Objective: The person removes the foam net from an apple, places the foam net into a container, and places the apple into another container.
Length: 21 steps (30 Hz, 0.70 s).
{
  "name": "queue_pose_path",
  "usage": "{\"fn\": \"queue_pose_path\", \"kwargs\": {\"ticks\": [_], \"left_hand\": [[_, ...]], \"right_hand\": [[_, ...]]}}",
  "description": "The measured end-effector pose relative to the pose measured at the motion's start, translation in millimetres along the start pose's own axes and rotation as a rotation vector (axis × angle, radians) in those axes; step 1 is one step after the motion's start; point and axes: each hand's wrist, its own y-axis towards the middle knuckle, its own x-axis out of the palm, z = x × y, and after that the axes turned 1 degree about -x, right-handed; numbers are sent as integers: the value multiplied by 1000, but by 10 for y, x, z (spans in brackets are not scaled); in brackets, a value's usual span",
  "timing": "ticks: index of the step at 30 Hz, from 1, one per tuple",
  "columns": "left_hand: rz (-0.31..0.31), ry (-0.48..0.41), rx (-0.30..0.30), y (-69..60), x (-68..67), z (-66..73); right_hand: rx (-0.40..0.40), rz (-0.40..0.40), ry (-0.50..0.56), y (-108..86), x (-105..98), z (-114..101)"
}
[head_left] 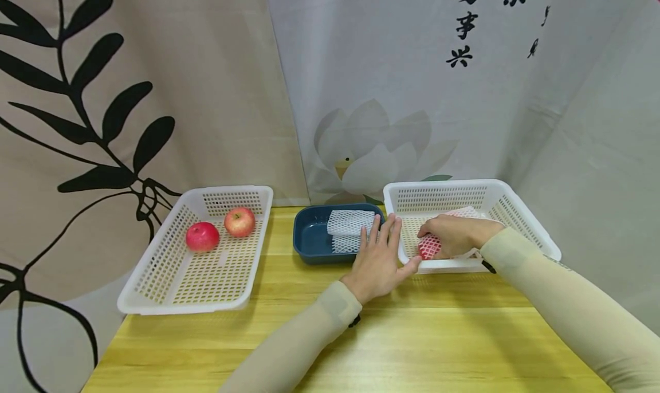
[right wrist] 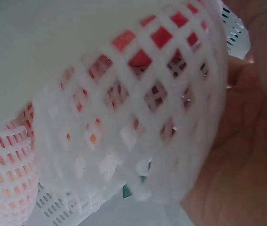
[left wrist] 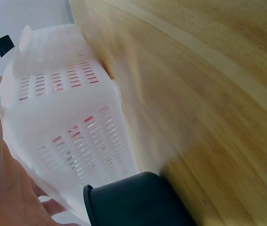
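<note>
In the head view my right hand (head_left: 459,235) reaches into the right white basket (head_left: 443,185) and grips a red apple in a white foam net (head_left: 429,247). The right wrist view shows the foam net (right wrist: 138,103) close up, with red showing through its mesh and a loose lower end. Another netted fruit (right wrist: 6,179) lies beside it. My left hand (head_left: 378,261) has its fingers spread at the basket's near left corner, the thumb by the rim. Its fingertips partly cover the right side of a dark blue tub (head_left: 311,238).
Flattened white foam nets (head_left: 350,222) lie in the blue tub. At the left stands another white basket (head_left: 154,261) with two bare apples, one red (head_left: 202,236) and one paler (head_left: 239,221). A printed curtain (head_left: 371,83) hangs behind the wooden table (head_left: 412,335).
</note>
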Motion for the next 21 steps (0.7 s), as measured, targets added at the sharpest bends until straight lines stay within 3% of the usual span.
{"fn": "queue_pose_path", "kwargs": {"ticks": [21], "left_hand": [[1, 4, -1, 3, -1, 1]], "right_hand": [[59, 99, 38, -85, -79, -38]]}}
